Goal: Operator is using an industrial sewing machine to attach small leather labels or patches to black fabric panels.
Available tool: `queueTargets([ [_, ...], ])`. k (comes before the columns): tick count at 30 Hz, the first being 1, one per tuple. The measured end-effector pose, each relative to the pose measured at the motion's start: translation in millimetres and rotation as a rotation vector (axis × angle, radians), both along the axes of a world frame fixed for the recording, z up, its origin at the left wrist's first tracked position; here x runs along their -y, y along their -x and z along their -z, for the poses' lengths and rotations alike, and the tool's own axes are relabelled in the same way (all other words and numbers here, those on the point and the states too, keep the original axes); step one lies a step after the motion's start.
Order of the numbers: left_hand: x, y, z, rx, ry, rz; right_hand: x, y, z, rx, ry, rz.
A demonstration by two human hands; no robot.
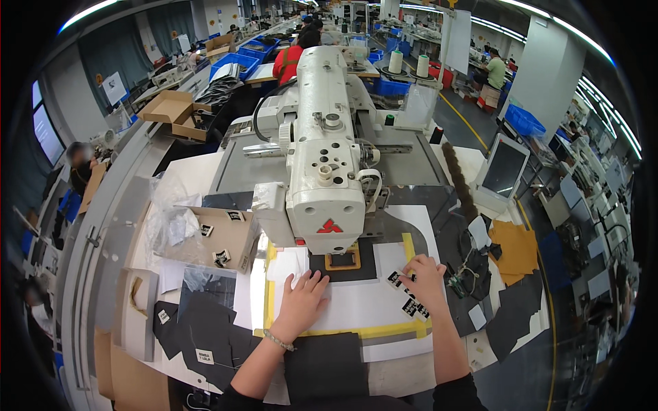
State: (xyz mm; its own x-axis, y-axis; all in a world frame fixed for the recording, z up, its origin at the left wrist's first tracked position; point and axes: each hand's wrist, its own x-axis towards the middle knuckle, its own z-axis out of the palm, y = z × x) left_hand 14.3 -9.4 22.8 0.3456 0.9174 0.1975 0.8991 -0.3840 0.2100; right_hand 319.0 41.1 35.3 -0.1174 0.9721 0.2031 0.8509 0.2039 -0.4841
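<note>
My left hand (301, 305) lies flat with its fingers spread on the white work sheet (356, 312), just in front of the sewing machine head (325, 219). Its fingertips reach toward a dark fabric piece (353, 272) under the machine's yellowish clamp frame (343, 260). Over the sheet's right side, my right hand (426, 282) pinches a small black-and-white label (395, 279) at the fingertips. Several similar labels (415, 309) lie loosely below that hand. Yellow tape (363, 332) edges the sheet.
A shallow cardboard box (240, 253) with labels stands left of the machine. Dark fabric pieces (205, 335) lie at left, with another dark panel (325, 366) at the front edge. To the right are cables (466, 270), mustard fabric (514, 250) and a screen (502, 168).
</note>
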Motion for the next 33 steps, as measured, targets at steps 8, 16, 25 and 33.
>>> queueTargets([
  [8,8.2,-28.5,-32.2,0.614,0.231,0.035,6.1,43.0,-15.0,-0.687,0.317,-0.207],
  [16,-21.1,-27.7,-11.6,1.149,0.311,-0.120,6.7,95.1,-33.7,-0.748,0.315,-0.220],
  [25,-51.2,-18.0,11.9,0.886,0.088,0.015,-36.6,100.2,16.1,-0.363,-0.131,-0.399],
  [33,-47.8,-14.8,13.2,0.431,-0.197,0.112,-43.9,108.1,38.0,0.010,-0.443,-0.391],
])
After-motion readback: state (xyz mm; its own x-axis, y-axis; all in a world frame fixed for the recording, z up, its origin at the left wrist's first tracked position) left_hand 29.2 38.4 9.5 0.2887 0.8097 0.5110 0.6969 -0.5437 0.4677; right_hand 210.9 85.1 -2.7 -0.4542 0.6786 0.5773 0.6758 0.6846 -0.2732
